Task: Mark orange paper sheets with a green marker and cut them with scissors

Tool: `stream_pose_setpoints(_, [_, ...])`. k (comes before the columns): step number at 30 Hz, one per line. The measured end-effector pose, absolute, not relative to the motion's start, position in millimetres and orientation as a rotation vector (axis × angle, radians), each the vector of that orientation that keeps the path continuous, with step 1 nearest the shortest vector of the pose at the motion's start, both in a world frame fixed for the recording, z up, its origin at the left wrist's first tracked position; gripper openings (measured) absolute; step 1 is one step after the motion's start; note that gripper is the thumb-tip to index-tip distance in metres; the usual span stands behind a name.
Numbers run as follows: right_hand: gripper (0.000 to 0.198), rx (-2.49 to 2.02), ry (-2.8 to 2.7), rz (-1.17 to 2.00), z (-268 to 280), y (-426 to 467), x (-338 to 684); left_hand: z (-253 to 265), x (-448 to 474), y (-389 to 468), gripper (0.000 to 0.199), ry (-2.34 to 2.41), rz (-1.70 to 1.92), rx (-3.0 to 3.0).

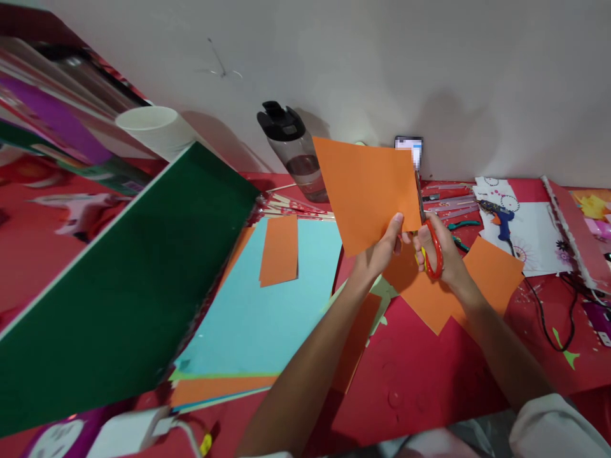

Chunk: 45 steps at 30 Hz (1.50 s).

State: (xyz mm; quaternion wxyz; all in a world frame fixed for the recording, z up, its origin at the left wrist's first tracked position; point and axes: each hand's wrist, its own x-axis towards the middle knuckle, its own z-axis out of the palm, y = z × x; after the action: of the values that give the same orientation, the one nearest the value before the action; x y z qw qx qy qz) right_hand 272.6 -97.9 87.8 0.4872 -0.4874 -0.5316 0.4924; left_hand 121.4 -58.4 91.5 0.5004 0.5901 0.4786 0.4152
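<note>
My left hand grips a sheet of orange paper by its lower edge, thumb on the near face, holding it up over the table. My right hand is closed round red-handled scissors. Their blades stand upright along the sheet's right edge, partly hidden by the paper. Below my hands lie more orange pieces, overlapping on the red tabletop. To the left, a small orange rectangle rests on a stack of light blue sheets.
A green board leans at the left, near a white roll. Behind stand a water bottle and a phone by the wall. A blue glue gun with a black cord lies right. A white charger sits front left.
</note>
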Motion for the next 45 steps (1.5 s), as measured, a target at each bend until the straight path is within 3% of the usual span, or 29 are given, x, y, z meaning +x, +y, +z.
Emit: stream_pose_setpoints(45, [0.049,-1.251,-1.254,1.115,90.1,-97.5,276.7,83.8,131.2,-61.3,0.067,1.054,0.920,1.426])
